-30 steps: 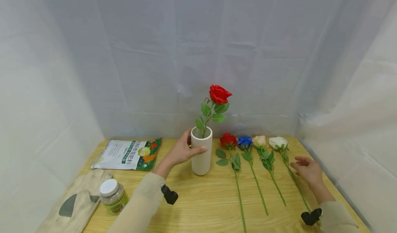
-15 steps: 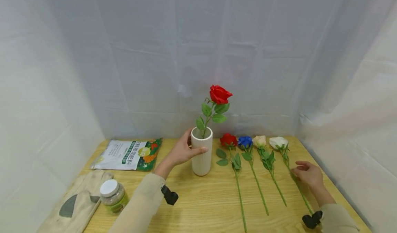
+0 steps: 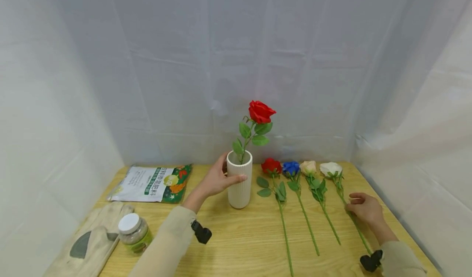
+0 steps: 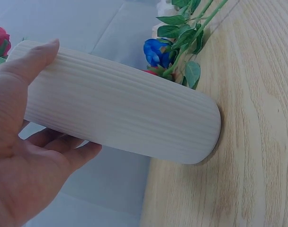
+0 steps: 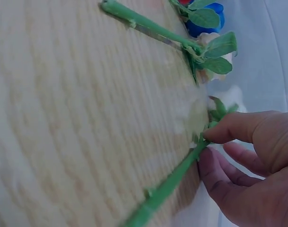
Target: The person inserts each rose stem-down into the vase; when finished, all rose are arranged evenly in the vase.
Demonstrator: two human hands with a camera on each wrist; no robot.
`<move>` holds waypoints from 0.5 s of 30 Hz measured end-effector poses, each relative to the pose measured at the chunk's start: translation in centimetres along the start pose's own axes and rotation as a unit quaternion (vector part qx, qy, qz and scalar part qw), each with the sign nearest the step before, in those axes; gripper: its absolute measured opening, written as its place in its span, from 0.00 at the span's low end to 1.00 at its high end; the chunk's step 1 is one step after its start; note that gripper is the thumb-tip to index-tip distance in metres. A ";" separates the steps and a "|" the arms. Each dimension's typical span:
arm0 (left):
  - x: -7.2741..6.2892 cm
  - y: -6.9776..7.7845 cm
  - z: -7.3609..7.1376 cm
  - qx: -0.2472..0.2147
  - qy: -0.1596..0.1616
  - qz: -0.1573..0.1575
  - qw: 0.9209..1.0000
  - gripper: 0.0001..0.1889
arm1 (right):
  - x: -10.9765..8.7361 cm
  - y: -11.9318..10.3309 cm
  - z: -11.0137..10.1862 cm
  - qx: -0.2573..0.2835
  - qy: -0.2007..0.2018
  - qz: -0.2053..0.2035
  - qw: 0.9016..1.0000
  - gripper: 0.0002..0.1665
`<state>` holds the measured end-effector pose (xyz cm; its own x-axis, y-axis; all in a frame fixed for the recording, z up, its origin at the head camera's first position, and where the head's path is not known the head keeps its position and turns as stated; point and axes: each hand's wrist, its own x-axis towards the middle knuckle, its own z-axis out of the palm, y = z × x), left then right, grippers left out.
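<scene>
My left hand [image 3: 214, 181] grips a white ribbed vase [image 3: 239, 191] near its rim, thumb across the front and fingers behind. The vase stands upright on the table, and in the left wrist view its base [image 4: 201, 127] meets the wood. One red rose [image 3: 262, 112] leans to the right inside it. At the table's right side, my right hand [image 3: 366, 210] pinches the stem of a white rose [image 3: 331, 169] between thumb and fingertip. That green stem [image 5: 167, 187] runs along close over the wood in the right wrist view.
Left of the white rose lie a cream rose [image 3: 308, 168], a blue rose [image 3: 291, 169] and a second red rose [image 3: 271, 166]. To the left are a printed bag [image 3: 153, 184], a white-lidded jar [image 3: 134, 232] and work gloves [image 3: 88, 240]. White sheeting [image 3: 177, 72] surrounds the table.
My right hand has lowered slightly onto the white rose's stem and its thumb and finger have closed on it. The left hand and vase have stayed put.
</scene>
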<state>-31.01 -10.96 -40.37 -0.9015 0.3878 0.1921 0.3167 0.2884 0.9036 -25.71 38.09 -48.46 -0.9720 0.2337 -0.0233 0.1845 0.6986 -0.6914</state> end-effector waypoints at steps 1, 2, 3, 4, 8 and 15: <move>0.0 0.0 0.0 0.000 0.001 0.000 1.000 0.49 | 0.1 0.0 0.0 -0.004 -0.002 -0.002 1.000 0.32; 0.0 0.1 0.0 -0.001 0.001 0.000 1.000 0.49 | 0.1 0.0 0.0 -0.004 -0.005 -0.003 1.000 0.31; 0.0 0.1 0.0 0.000 0.001 0.000 1.000 0.49 | 0.2 0.0 -0.1 -0.003 -0.011 -0.005 1.000 0.31; 0.0 0.1 0.0 0.000 0.001 0.001 1.000 0.49 | 0.2 0.0 -0.1 0.001 -0.017 -0.004 1.000 0.31; -0.1 0.1 0.0 0.001 0.000 0.002 1.000 0.49 | 0.3 -0.1 -0.3 0.044 -0.049 0.005 0.998 0.32; 0.0 0.1 0.0 -0.001 -0.002 0.007 1.000 0.48 | 0.2 -1.2 -0.9 0.134 -0.099 0.025 0.986 0.35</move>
<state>-30.97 -10.99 -40.30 -0.8955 0.3956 0.2041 0.3293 0.2803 0.9017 -25.97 37.90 -46.98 -0.9768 0.1082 -0.1850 0.2143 0.4799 -0.8507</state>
